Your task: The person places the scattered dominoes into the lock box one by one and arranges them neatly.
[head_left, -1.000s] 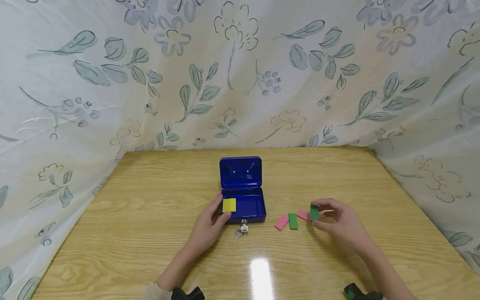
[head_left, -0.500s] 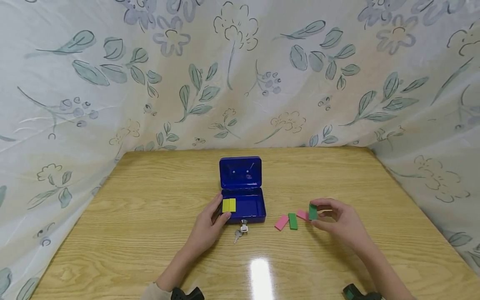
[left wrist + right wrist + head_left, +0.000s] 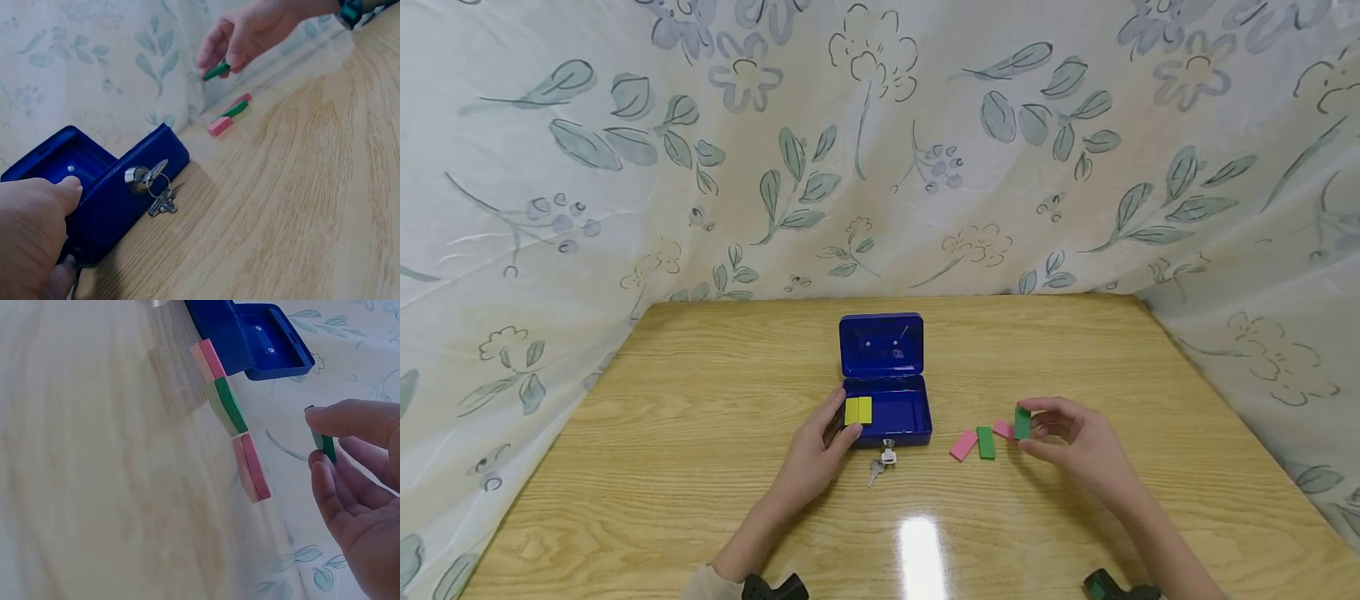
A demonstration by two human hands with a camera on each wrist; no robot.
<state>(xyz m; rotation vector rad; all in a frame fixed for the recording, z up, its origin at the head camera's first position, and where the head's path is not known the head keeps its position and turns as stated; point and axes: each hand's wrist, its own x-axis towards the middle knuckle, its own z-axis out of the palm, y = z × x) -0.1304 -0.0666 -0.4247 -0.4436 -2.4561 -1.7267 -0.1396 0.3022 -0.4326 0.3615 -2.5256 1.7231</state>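
A small blue metal cash box (image 3: 910, 437) stands with its lid (image 3: 882, 337) raised toward the back. My left hand (image 3: 815, 450) grips its left wall, thumb over the front left corner in the left wrist view. Inside, against the left side, lie two yellow blocks (image 3: 858, 410) side by side. My right hand (image 3: 1090, 446) pinches a flat green block (image 3: 1022, 423) on end between thumb and fingers, raised above the table. Left of that hand, a pink block (image 3: 964, 445), a second green block (image 3: 230, 406) and another pink block (image 3: 255, 465) form a loose row on the wood.
A silver lock (image 3: 135, 179) sits on the front of the box, with keys (image 3: 164, 203) hanging from its ring. The wooden table (image 3: 722, 358) meets a floral cloth (image 3: 880, 150) at the back and sides. Bright glare falls on the near middle of the tabletop.
My right hand has shifted slightly left with the green block, which now covers more of the pink block behind it. The left hand and the box have stayed put.
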